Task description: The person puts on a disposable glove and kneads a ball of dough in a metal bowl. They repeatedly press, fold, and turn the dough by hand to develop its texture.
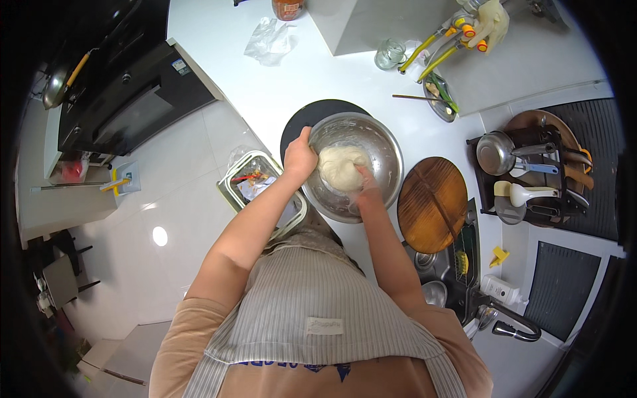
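A large stainless steel bowl (388, 149) stands in front of me on the white counter, partly over a round black mat (318, 109). In it lies a lump of pale dough (341, 166), and thin residue clings to the bowl's wall. My left hand (301, 156) grips the bowl's rim on the left, thumb pointing up along it. My right hand (367, 188) is inside the bowl, its fingers pressed into the right side of the dough; they are partly hidden by it. Something thin and translucent is around this hand near the wrist.
Right of the bowl lies a round wooden lid (433, 204), beside the sink (448, 283) and a utensil rack (522, 174). An open waste bin (231, 181) stands below left. Farther back are a glass jar (389, 54), a dish with scallion (440, 99) and a crumpled plastic bag (270, 41).
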Tool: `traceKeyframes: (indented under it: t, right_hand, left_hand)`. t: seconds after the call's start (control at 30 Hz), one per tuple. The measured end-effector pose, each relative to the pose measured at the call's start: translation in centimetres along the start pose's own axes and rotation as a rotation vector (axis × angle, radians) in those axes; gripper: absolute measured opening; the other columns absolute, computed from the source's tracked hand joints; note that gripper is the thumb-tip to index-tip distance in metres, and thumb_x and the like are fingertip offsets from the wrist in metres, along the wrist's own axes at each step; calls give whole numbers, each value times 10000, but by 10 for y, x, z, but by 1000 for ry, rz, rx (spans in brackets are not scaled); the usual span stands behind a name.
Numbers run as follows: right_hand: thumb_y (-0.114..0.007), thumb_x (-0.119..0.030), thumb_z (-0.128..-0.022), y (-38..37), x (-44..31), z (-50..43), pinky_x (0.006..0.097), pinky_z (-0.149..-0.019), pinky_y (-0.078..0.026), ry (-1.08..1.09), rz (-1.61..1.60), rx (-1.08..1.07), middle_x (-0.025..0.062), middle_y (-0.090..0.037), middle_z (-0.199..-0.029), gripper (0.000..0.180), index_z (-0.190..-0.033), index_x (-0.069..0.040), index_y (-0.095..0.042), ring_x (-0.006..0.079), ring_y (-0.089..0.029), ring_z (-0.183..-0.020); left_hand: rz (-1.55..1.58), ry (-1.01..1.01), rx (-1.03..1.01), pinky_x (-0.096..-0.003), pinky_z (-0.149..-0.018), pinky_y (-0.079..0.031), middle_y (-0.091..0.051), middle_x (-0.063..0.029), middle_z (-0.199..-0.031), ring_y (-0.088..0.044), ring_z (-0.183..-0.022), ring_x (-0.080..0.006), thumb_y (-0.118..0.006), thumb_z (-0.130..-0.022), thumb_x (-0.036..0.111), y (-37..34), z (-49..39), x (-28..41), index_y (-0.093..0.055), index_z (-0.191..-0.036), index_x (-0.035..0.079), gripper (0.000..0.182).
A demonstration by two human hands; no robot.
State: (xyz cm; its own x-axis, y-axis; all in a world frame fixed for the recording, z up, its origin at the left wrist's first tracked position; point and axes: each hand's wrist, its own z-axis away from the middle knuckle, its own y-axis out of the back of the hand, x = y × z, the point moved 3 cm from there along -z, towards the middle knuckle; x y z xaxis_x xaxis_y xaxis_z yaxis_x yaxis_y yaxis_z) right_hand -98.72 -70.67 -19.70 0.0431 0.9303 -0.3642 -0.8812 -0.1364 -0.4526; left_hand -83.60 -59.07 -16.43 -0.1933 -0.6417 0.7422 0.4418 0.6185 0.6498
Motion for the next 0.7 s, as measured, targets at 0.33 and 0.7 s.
traceKeyframes:
  t: [0.33, 0.7]
  right_hand:
    - [-681, -8, -673, -90, -134, 202, 327, -870, -473, 1190, 1037, -424, 105, -587, -1119, 540, -1194, 2, -538, 200, -583, -981]
    - [-748, -293, -723, -56, -16, 137, 447, -1051, -311, 953, 2256, -234, 171, -368, -1397, 797, -1399, -138, -354, 361, -355, -1276]
  left_hand:
    - [11, -22, 21, -510, -738, -482, -625, -252, -865, -603, -843, -435, -507, -772, 5, -1, 0, -3, -493, -1108, 109, 352]
    - [10, 18, -29, -504, -768, -471, -621, -251, -890, -594, -867, -430, -534, -778, 28, -1, -2, -7, -464, -1142, 100, 377]
